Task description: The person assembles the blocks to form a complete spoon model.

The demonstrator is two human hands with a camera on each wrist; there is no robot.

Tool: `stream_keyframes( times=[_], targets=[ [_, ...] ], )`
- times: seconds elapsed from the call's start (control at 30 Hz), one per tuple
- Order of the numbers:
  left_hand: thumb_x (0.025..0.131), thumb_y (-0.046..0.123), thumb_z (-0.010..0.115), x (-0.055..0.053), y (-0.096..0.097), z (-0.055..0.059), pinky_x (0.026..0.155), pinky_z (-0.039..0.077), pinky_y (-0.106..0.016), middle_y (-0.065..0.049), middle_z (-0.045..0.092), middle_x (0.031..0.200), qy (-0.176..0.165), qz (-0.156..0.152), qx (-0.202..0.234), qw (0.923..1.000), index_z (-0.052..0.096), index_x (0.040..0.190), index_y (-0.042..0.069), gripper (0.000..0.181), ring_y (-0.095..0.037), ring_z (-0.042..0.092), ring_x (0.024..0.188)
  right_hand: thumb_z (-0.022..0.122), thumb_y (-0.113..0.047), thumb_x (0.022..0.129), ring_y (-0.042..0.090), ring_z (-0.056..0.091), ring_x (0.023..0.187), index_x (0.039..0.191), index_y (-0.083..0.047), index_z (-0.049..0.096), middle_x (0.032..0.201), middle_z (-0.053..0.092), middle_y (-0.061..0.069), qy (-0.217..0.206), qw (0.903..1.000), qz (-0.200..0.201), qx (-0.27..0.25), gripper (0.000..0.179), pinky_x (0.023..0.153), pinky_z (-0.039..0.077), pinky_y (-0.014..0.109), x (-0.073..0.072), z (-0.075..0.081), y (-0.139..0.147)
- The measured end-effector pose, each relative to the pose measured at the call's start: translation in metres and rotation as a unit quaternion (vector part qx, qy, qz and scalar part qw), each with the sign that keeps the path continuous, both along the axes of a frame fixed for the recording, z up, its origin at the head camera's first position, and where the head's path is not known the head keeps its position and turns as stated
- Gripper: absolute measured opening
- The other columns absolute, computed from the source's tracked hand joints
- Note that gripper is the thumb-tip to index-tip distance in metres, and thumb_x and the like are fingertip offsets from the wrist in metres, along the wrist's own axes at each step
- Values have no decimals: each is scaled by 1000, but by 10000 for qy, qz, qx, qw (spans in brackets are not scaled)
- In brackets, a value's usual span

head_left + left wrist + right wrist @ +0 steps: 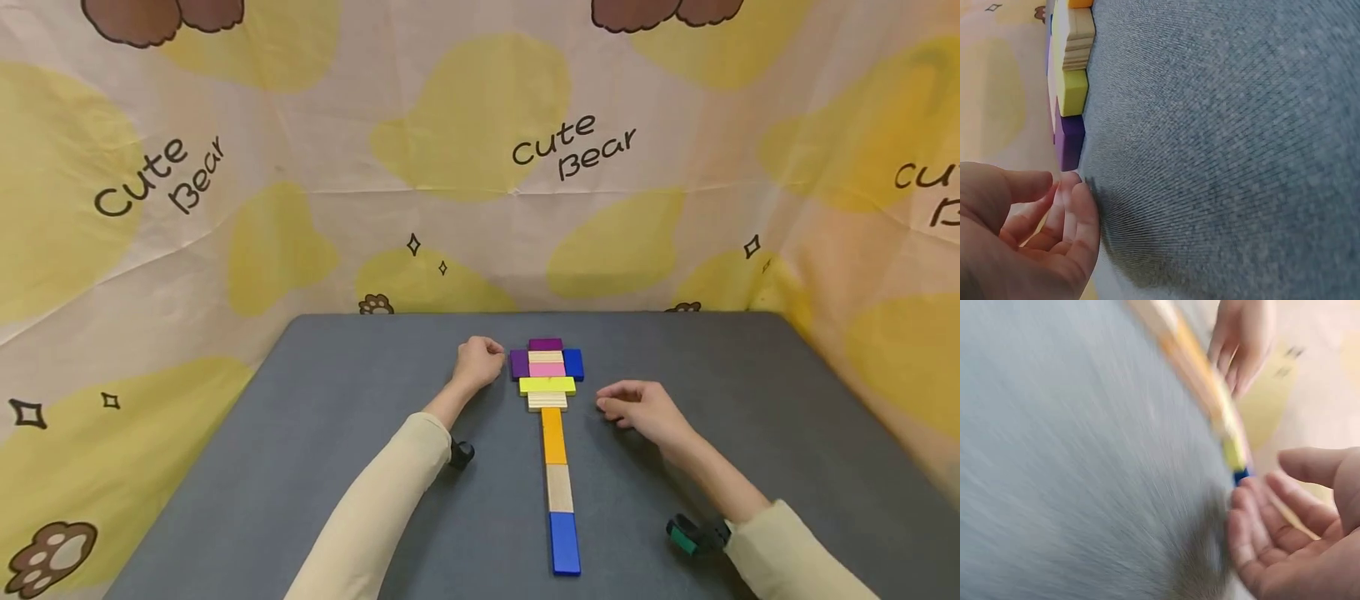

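Colored wooden blocks lie in a figure on the grey table. Its wider far end has a purple block (545, 344) on top, another purple block (519, 364) at left, a blue block (573, 364) at right, and plain wood and pink (547, 369) pieces between. Below come a yellow-green block (547, 386) and plain wood strips (547, 402). An orange block (554, 436), a plain block (559, 487) and a long blue block (565, 543) form a stem toward me. Beside the left purple block, my left hand (478, 363) holds nothing, fingers loosely bent. My right hand (643, 410), also holding nothing, hovers right of the yellow-green block.
Black straps, one at the left wrist (461, 454) and one with a green patch at the right wrist (697, 533), hang below the cuffs. A patterned cloth (465, 125) with bear lettering rises behind the table's far edge and along both sides.
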State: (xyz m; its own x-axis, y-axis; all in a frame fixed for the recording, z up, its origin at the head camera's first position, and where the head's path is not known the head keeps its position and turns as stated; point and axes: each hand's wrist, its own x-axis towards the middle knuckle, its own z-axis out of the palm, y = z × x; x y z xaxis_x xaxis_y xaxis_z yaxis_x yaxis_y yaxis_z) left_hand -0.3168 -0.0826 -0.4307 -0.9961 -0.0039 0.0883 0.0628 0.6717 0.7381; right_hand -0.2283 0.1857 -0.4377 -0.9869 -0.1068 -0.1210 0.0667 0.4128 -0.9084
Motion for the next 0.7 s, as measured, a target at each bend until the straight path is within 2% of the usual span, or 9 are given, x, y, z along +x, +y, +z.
stream_keyframes(
  times=[0.1,0.23,0.37,0.53,0.7],
  targets=[
    [91,7,64,-1,-3,-3,74,50,-35,-5,71,87,-1,33,-28,10000,77,89,4,14,-22,62,82,64,-17,97,24,64,84,117,4,66,103,68,14,61,9999,-149,-19,30,72,54,29,-34,-8,3],
    [90,7,65,0,-4,-7,79,49,-37,-5,72,87,-51,66,104,9999,79,85,5,15,-23,61,87,64,-13,96,19,60,68,108,6,68,89,67,13,26,9984,-566,-17,23,60,52,26,-59,-17,-1],
    [90,8,64,2,-3,-10,78,47,-37,-2,71,84,-58,49,246,9997,80,85,6,17,-21,58,81,64,-13,96,18,57,59,105,5,69,81,65,12,104,9958,-913,59,20,53,49,24,-70,-19,-11],
    [90,10,63,2,2,-12,71,45,-34,-2,70,80,-30,167,238,9996,80,85,8,18,-19,55,72,65,-13,96,15,56,56,114,2,70,82,66,12,106,9928,-1191,66,23,49,45,19,-78,-20,-22],
    [89,11,64,2,5,-10,73,48,-35,-1,72,88,-55,226,173,9996,81,89,10,17,-19,58,80,66,-11,95,15,56,56,116,0,71,85,67,13,60,9904,-1379,25,25,48,44,17,-81,-19,-27]
  ],
)
